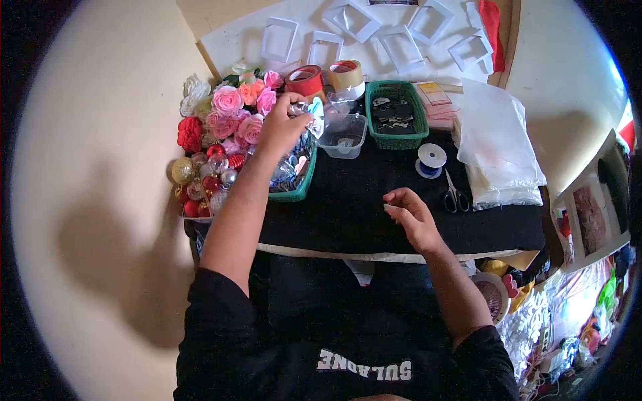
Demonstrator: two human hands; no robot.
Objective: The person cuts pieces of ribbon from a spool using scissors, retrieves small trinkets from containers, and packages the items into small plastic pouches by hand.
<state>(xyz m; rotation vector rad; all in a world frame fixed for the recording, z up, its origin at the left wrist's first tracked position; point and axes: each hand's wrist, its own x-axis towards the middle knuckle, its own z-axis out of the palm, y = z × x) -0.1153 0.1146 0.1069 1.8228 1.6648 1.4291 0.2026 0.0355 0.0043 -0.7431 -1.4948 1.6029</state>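
Observation:
My left hand (282, 127) is raised over the back of a green basket (287, 196) filled with small plastic-wrapped pieces. Its fingers are closed on a small white-and-blue piece (317, 117), partly shiny like clear plastic; its exact kind I cannot make out. Just right of that hand stands a clear plastic tub (348, 148) with a small pale item inside. My right hand (416, 220) hovers over the front of the black cloth (341, 224), thumb and fingers brought together. Whether something small sits at those fingertips cannot be made out.
Artificial flowers (231, 107) and Christmas baubles (200, 177) crowd the left. Tape rolls (305, 81) stand behind the tub. Another green basket (398, 141) holds dark pieces. Right lie a spool (431, 158), scissors (456, 194) and plastic bags (498, 147). White frames (401, 50) lie at the back.

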